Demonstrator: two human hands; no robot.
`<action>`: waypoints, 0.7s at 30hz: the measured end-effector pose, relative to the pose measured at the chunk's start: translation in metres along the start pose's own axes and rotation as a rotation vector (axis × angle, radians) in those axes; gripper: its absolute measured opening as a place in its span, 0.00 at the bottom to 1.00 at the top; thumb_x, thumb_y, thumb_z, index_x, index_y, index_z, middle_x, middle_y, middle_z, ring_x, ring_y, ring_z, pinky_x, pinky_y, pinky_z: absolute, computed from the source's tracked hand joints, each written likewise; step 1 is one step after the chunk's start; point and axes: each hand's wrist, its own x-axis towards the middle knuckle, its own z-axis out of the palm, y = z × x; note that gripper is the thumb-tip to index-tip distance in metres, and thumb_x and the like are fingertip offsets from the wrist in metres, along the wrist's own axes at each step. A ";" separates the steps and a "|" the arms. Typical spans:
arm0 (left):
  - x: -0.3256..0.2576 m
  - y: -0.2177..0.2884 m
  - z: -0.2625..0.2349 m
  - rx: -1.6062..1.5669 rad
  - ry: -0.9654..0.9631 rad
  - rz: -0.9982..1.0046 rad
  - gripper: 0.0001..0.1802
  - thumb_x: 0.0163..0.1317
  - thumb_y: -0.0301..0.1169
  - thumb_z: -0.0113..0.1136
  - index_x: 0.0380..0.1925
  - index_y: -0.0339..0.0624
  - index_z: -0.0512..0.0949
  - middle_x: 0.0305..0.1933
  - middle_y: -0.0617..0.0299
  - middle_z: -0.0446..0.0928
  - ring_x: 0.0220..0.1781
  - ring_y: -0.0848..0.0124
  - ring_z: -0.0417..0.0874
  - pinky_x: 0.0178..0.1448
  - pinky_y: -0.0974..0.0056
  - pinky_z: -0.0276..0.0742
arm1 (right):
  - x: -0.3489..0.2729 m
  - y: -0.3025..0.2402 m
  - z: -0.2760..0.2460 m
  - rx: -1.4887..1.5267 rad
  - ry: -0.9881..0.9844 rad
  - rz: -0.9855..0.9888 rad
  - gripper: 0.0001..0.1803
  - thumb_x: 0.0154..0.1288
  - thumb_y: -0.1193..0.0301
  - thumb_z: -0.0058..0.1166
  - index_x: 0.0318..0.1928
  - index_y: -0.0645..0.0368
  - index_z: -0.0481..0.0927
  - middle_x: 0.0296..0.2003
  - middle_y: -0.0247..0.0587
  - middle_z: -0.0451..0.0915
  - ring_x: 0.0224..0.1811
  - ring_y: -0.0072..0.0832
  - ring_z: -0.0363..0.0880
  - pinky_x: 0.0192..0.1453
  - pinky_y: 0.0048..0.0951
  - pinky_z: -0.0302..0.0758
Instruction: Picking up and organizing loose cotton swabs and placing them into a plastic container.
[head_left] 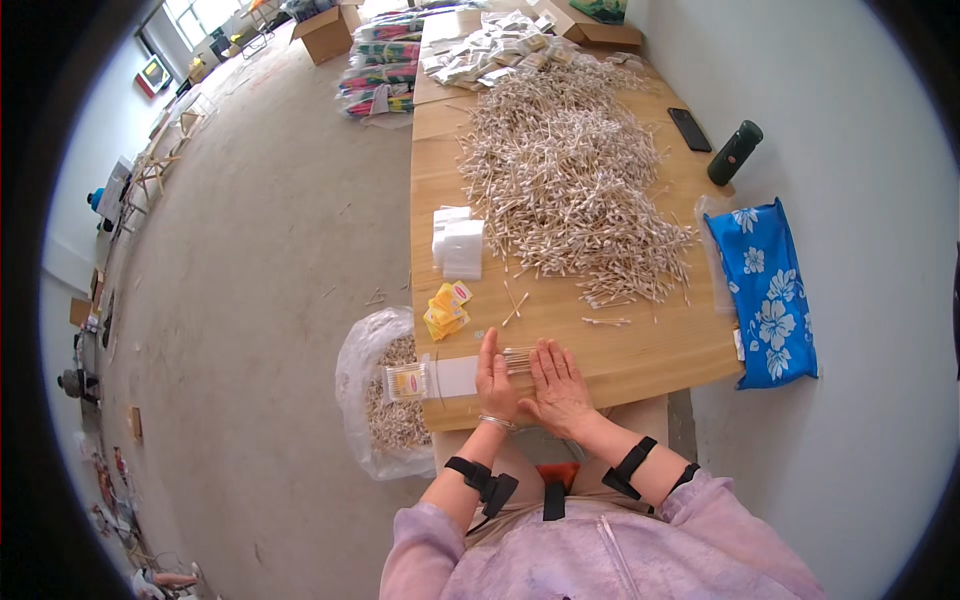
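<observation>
Swab bundle (518, 361) near, between your left hand (494, 380) and right hand (557, 388), both straight-fingered; likely light, slippery, snappable: cup mid-sticks.

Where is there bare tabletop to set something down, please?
The widest bare tabletop lies right of the right hand, nearer than the swab pile. A narrow strip runs between that pile and the left edge, beyond the clear bags. It's crowded left of the left hand: yellow cards, a swab packet.

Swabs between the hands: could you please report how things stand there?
Left hand and right hand, fingers straight, flanking small swab bundle. Bundle low over table. In the way: loose swabs just beyond hands.
</observation>
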 end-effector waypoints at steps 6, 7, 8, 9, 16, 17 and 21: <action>0.002 -0.001 -0.002 -0.164 0.024 -0.093 0.23 0.74 0.31 0.38 0.66 0.34 0.58 0.70 0.53 0.59 0.73 0.64 0.58 0.74 0.62 0.53 | -0.003 0.003 -0.006 -0.022 -0.020 -0.031 0.52 0.59 0.41 0.49 0.70 0.67 0.47 0.72 0.54 0.44 0.76 0.44 0.35 0.76 0.45 0.33; 0.002 0.001 -0.001 -0.163 0.030 -0.097 0.23 0.74 0.32 0.38 0.66 0.34 0.59 0.70 0.53 0.59 0.73 0.64 0.58 0.74 0.62 0.53 | 0.001 0.005 -0.005 -0.031 -0.005 -0.028 0.52 0.59 0.41 0.48 0.70 0.67 0.48 0.72 0.53 0.44 0.76 0.44 0.36 0.76 0.46 0.33; 0.003 0.000 -0.002 -0.163 0.029 -0.095 0.23 0.74 0.32 0.38 0.66 0.34 0.59 0.70 0.53 0.59 0.73 0.64 0.58 0.74 0.62 0.53 | 0.005 0.006 -0.005 -0.040 0.013 -0.028 0.51 0.59 0.41 0.48 0.70 0.67 0.48 0.72 0.52 0.44 0.76 0.43 0.36 0.76 0.46 0.33; 0.004 -0.001 -0.004 -0.170 0.021 -0.093 0.23 0.74 0.32 0.38 0.66 0.34 0.59 0.70 0.53 0.59 0.73 0.65 0.58 0.74 0.62 0.53 | 0.007 0.007 -0.006 -0.041 0.016 -0.029 0.51 0.59 0.41 0.48 0.70 0.67 0.48 0.72 0.52 0.44 0.76 0.43 0.36 0.76 0.46 0.33; 0.003 -0.003 -0.005 -0.178 0.035 -0.086 0.24 0.74 0.35 0.38 0.66 0.35 0.58 0.70 0.54 0.59 0.73 0.65 0.58 0.74 0.62 0.54 | 0.013 0.001 -0.006 -0.056 0.019 -0.058 0.50 0.61 0.41 0.46 0.70 0.65 0.49 0.73 0.51 0.42 0.77 0.41 0.33 0.76 0.47 0.32; 0.003 -0.003 -0.005 -0.178 0.038 -0.085 0.24 0.74 0.35 0.38 0.66 0.35 0.58 0.70 0.54 0.59 0.73 0.65 0.58 0.74 0.62 0.54 | 0.014 -0.001 -0.004 -0.069 -0.005 -0.077 0.50 0.61 0.41 0.45 0.70 0.65 0.49 0.73 0.51 0.41 0.77 0.41 0.32 0.76 0.47 0.31; 0.000 -0.004 -0.006 -0.172 0.040 -0.090 0.24 0.74 0.35 0.39 0.66 0.35 0.58 0.70 0.54 0.59 0.73 0.65 0.58 0.74 0.62 0.53 | -0.005 -0.007 0.001 -0.037 -0.058 -0.094 0.49 0.62 0.41 0.45 0.71 0.64 0.48 0.73 0.51 0.41 0.77 0.41 0.32 0.76 0.47 0.30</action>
